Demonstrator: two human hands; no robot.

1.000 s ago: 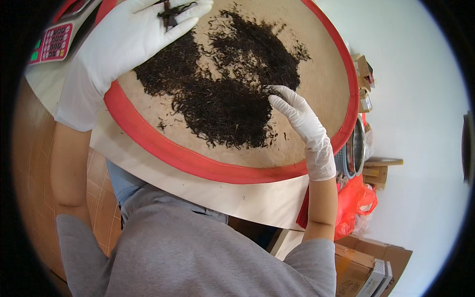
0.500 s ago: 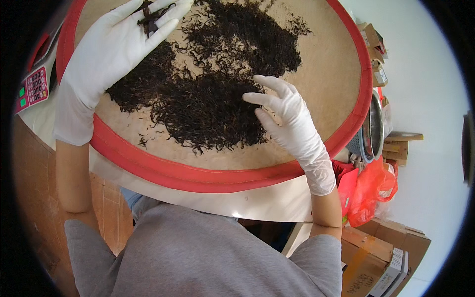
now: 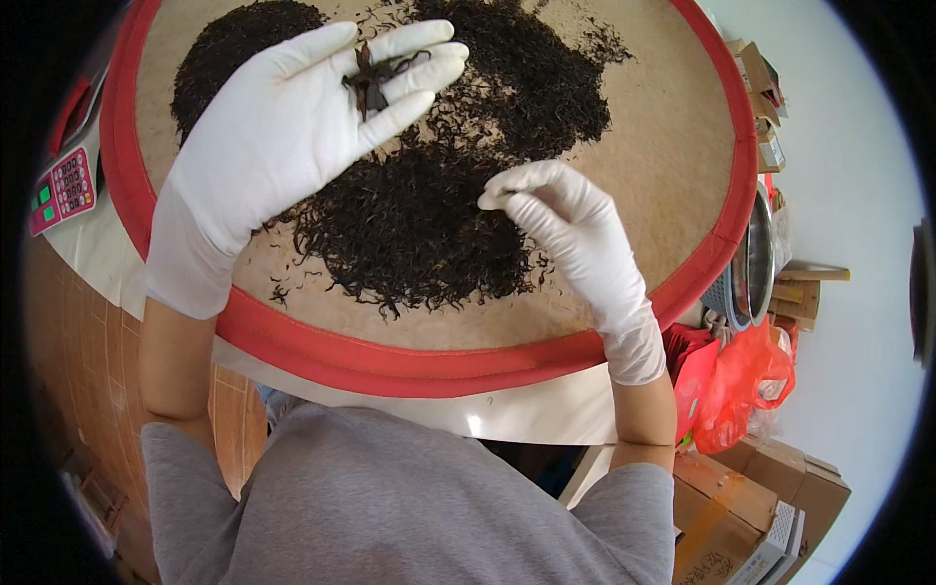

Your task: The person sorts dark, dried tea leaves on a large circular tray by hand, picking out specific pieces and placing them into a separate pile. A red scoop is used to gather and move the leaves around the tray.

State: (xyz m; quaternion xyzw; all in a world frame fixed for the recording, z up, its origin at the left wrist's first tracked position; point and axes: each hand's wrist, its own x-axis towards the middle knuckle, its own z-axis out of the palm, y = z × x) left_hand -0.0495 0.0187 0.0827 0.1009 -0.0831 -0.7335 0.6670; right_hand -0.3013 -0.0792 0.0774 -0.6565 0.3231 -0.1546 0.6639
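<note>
So the person has both hands in white gloves over a big round tray (image 3: pixel 673 175), tan inside with a wide red rim (image 3: pixel 419 370). The left hand (image 3: pixel 283 127) is palm up with its fingers fanned apart, and a little clump of leaves (image 3: pixel 369 86) just lies across those fingers, nothing gripping it. The right hand (image 3: pixel 565 229) has thumb and fingertips drawn together right by the edge of the nearest pile (image 3: pixel 409 234) (can't tell if there's a leaf pinched in there, it's too small to make out).

That nearest pile is dark, curly, stringy stuff, sitting in the near half of the tray, partly below the left hand. Another pile (image 3: pixel 536 83) spreads out on the far right side, and a third (image 3: pixel 239 54) sits far left, partly hidden behind the left hand. Loose bits are scattered between the first two.

The tray rests on a pale surface (image 3: pixel 531 405). Left of it there's a scale (image 3: pixel 68 187) with a pink keypad. Over on the right: a metal bowl (image 3: pixel 759 263), a crumpled red plastic bag (image 3: pixel 746 385) and, lower down, some cardboard boxes (image 3: pixel 726 492).
</note>
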